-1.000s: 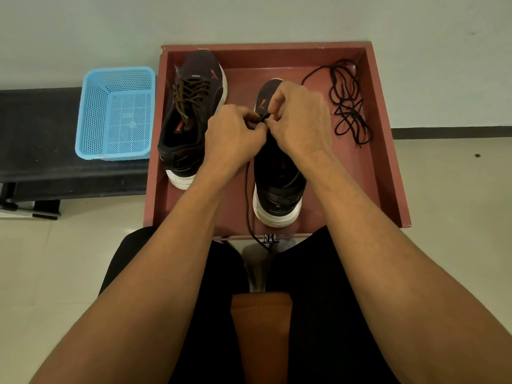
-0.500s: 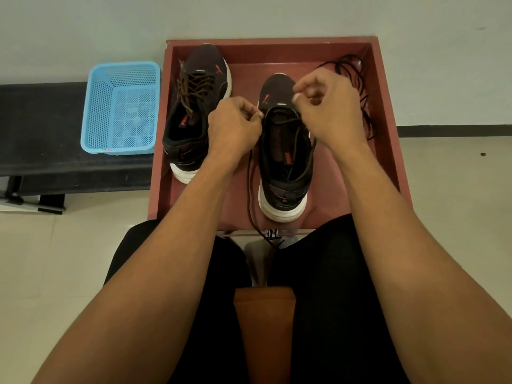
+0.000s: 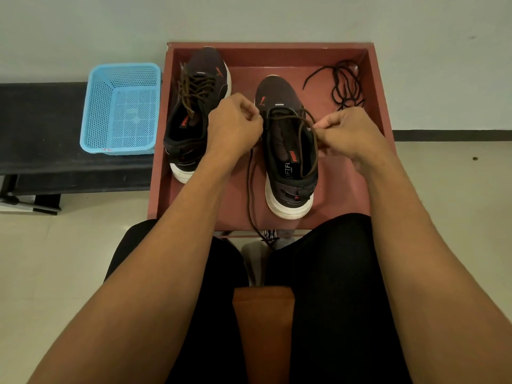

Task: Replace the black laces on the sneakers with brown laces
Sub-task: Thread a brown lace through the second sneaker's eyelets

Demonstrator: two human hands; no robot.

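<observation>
Red-brown and walled, the tray (image 3: pixel 277 55) holds all that I am watching. At its far left the left sneaker (image 3: pixel 194 120) is laced in brown up to the tongue, so I judge that one finished. The right sneaker (image 3: pixel 285 151), in the tray's middle, has no black in it that I can see, and its tongue and insole lie open. Over it, the left hand (image 3: pixel 234 123) has its fingers curled and pinches the brown lace (image 3: pixel 250 189) at the shoe's left front eyelets. The right hand (image 3: pixel 349 134) pinches the same lace just off the shoe's right side.

That lace crosses only the front eyelets. One slack loop hangs into the shoe, and one long end trails over the tray's near edge. The eyelets above it are left to thread, by my reckoning, and then the tying. Thin and tangled, the black laces (image 3: pixel 346 84) lie loose in the tray's far right corner.
</observation>
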